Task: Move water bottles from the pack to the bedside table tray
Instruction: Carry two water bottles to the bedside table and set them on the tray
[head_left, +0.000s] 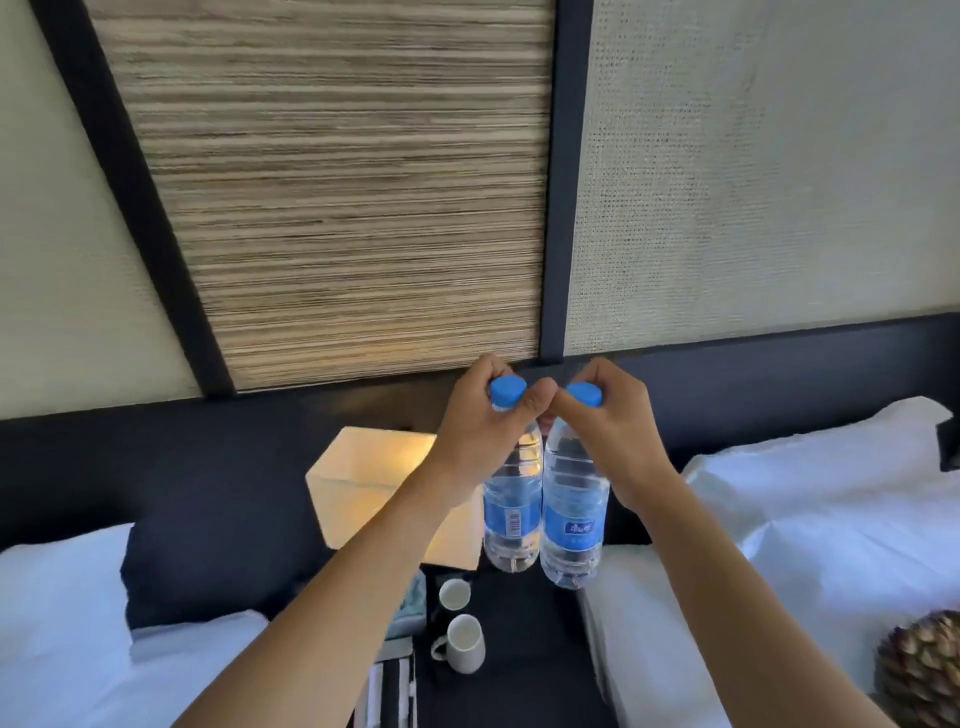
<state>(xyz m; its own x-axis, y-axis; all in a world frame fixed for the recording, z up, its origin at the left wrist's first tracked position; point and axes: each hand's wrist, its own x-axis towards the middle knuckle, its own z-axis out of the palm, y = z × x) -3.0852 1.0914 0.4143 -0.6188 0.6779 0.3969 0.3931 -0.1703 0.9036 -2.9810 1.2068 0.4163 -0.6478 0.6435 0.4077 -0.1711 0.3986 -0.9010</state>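
Hotel-style bedroom, woven wall panels behind, a dark bedside surface (524, 618) seen between two white beds. On that surface a lit cube lamp (384, 499) is seen, with two white cups (460, 621) in front of it and some striped items at the near edge. Two water bottles are held in the air above the back of the surface, side by side and almost touching. The left bottle (511, 512) is pinched at the neck, just under its blue cap, by the left hand (483, 415); the right bottle (574, 519) is pinched the same way by the right hand (610, 415). Both grips are closed around the necks, thumbs nearly meeting between the caps. Both bottles hang upright, bases clear of the surface. No pack is in view, and a tray cannot be told apart from the dark top. Progress is judged as mid-transfer: bottles taken out and carried over, not yet set down. Lowering and releasing both is left; more bottles may remain.
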